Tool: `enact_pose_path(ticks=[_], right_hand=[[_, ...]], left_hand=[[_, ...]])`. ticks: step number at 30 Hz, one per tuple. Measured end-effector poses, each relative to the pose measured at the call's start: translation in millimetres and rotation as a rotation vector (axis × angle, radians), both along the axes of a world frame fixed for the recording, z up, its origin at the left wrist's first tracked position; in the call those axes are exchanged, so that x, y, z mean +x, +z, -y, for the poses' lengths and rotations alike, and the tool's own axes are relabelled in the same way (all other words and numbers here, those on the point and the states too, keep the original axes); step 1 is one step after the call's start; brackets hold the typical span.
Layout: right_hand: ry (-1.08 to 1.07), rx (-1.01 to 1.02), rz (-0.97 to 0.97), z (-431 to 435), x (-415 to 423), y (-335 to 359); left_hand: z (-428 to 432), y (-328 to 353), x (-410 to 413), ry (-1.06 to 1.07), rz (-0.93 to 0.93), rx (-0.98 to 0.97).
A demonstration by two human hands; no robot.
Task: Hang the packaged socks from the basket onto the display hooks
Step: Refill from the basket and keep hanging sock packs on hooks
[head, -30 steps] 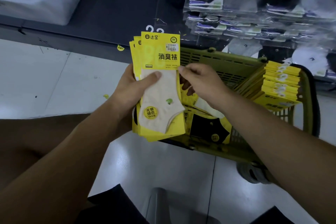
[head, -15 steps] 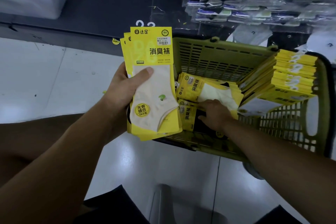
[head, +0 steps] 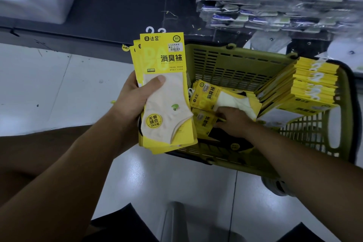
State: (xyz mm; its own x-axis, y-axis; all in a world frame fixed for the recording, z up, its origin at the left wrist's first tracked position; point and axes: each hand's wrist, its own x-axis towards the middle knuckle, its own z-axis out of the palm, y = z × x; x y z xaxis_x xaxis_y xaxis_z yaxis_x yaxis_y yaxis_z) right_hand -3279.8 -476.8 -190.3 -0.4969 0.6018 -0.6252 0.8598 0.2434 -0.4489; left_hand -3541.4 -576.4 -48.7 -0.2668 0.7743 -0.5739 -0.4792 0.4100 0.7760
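Yellow card-backed sock packs (head: 167, 88) sit clasped tight in our left hand (head: 133, 104) (none visibly hung); our right hand (head: 233, 122) probes many more in the olive plastic basket (head: 235, 61), its grip unclear.

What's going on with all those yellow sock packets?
A person is getting stock ready to hang. The left hand holds a fanned bunch of yellow sock packs. The right hand is down in the green basket, fingers among the loose packs lying there. Nothing is being hung at this moment.
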Motion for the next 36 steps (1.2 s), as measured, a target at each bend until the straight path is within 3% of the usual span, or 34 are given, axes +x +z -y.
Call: enact_pose_path(ticks=[9, 16, 21, 27, 29, 31, 36], right_hand=[[-0.498, -0.029, -0.487, -49, 3, 92], [-0.773, -0.388, -0.963, -66, -8, 183], [-0.762, -0.56, -0.95, -33, -39, 209], [-0.707, -0.25, -0.83, -10, -47, 220], [-0.682, -0.17, -0.813, -11, -46, 229], [-0.689, -0.107, -0.821, -15, -46, 241], [-0.643, -0.007, -0.902, -28, -42, 279]], left_hand=[[2, 2, 2, -0.011, -0.002, -0.013], [2, 15, 16, -0.062, -0.076, 0.035], [0, 26, 31, -0.032, -0.148, 0.056], [-6, 49, 42, -0.03, -0.307, 0.099], [-8, 60, 43, -0.07, -0.241, 0.111], [-15, 73, 40, -0.12, -0.187, 0.176], [-41, 111, 31, -0.149, -0.33, 0.27]])
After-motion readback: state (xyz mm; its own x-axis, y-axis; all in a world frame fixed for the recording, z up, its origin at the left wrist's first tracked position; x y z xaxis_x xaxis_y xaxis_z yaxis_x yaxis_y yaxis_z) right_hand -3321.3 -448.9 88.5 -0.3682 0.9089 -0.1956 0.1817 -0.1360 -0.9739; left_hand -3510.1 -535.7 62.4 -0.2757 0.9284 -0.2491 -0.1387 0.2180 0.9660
